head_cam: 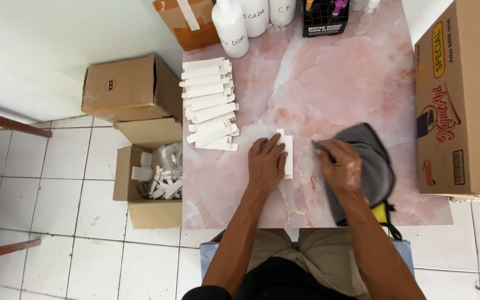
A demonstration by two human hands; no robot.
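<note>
At our right stands a big brown carton point(465, 100) with a yellow oval label and red lettering; white bottles point(251, 19) line the far edge of the pink marbled surface point(334, 83). Our left hand point(266, 162) lies flat, fingers together, on a slim white box point(288, 153) mid-surface. Our right hand point(340, 165) pinches a dark thin tool over a grey pouch point(373, 161). Stacked white boxes point(209, 103) lie left.

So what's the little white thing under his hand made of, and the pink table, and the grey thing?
The small white box under the left hand looks like thin matte card: flat, with crisp folded edges. The table looks like glossy pink marble or a printed imitation, veined and lightly shiny; which one is unclear. The grey thing by the right hand seems soft fabric, since it sags and creases.
</note>
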